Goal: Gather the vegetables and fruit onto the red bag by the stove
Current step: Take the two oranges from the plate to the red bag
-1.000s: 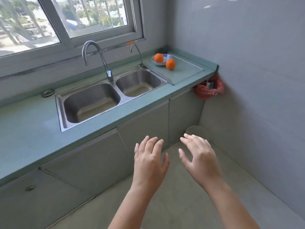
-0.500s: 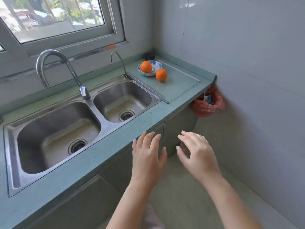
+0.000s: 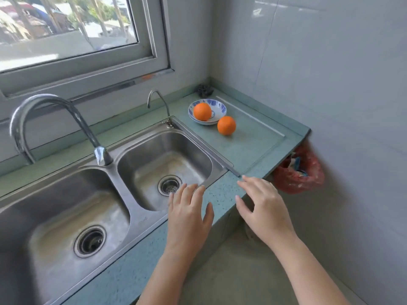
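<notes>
Left grip and right grip, both wide and empty, now hover over the counter edge, nearer than before. The dish orange and loose orange lie ahead, probably within reach.

Both forearms reach up from bottom of frame. Left hand palm down, fingers straight. Right hand fingers spread, relaxed. Both hands empty, centre frame.

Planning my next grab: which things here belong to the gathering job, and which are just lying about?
Job: orange in the bowl; orange on the counter; left hand and right hand, both empty.
Lying about: bowl; sink; large tap; small tap; dark clump; hanging red bag, no stove in view.
</notes>
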`<state>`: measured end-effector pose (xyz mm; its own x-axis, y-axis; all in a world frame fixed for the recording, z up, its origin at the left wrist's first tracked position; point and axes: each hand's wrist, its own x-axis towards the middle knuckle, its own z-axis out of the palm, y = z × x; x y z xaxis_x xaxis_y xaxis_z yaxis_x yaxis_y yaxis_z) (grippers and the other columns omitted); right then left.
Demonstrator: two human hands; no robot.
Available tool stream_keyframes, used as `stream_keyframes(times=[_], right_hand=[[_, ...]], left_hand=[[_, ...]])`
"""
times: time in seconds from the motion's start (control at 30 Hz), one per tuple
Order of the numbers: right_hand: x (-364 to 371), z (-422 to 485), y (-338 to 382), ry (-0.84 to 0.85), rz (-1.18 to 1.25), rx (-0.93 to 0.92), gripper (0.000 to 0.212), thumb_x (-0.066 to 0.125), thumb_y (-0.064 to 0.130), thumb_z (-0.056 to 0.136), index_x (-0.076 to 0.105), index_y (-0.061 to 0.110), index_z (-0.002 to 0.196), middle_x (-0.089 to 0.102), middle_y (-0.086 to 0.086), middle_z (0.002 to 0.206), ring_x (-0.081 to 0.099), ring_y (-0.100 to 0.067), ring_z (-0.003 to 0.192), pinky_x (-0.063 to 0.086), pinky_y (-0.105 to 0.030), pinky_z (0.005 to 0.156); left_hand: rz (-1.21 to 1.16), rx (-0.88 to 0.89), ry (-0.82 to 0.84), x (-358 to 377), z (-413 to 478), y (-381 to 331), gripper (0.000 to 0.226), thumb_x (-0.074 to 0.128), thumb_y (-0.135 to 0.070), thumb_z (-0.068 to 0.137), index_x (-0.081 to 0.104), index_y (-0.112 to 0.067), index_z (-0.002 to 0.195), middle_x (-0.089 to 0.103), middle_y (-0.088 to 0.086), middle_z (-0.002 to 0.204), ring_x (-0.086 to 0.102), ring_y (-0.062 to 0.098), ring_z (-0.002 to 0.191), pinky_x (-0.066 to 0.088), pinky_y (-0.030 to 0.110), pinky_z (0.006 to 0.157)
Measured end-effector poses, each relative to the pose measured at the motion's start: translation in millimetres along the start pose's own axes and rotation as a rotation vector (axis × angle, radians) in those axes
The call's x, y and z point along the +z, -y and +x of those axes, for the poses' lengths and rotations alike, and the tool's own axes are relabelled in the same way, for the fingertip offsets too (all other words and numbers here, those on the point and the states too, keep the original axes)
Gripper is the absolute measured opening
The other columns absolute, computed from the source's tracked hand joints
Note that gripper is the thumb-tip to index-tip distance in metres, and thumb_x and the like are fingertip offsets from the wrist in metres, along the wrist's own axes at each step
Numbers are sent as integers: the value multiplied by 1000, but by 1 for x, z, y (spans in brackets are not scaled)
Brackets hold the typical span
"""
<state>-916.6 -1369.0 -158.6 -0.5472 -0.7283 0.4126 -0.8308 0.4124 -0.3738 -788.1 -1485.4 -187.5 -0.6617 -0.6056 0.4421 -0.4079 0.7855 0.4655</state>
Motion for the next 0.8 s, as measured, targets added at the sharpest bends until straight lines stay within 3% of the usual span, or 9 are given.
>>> stream_keyframes(times=[0.2,0.3,0.47,0.8], right_hand=[[26,52,-20,23,42,-8,43,43,33,83,65,6,108,65,-9,109,60,-23,101,42,-33,92],[41,86,-35,13,65,-15,42,43,33,83,64,6,107,65,-10,108,59,-24,100,39,-30,92],[57,151,-72,-17,111,-11,42,45,32,82,64,5,107,65,-11,107,59,-26,99,45,-36,89],[96,262,-149,6,159,26,43,46,35,80,64,7,106,65,-11,107,56,-23,99,43,-33,87]], left_hand=[[-28,-18,-25,23,41,17,38,45,-30,82,61,-9,109,63,9,110,54,34,109,44,50,92],[-10,-33,-40,39,70,27,38,44,-32,82,61,-10,108,63,8,110,51,31,112,35,43,97],[15,-23,-38,66,143,31,36,45,-33,80,59,-14,108,64,9,108,56,36,109,44,54,88],[8,-7,-24,133,271,50,38,47,-29,81,61,-8,109,63,10,111,53,32,110,39,41,93]])
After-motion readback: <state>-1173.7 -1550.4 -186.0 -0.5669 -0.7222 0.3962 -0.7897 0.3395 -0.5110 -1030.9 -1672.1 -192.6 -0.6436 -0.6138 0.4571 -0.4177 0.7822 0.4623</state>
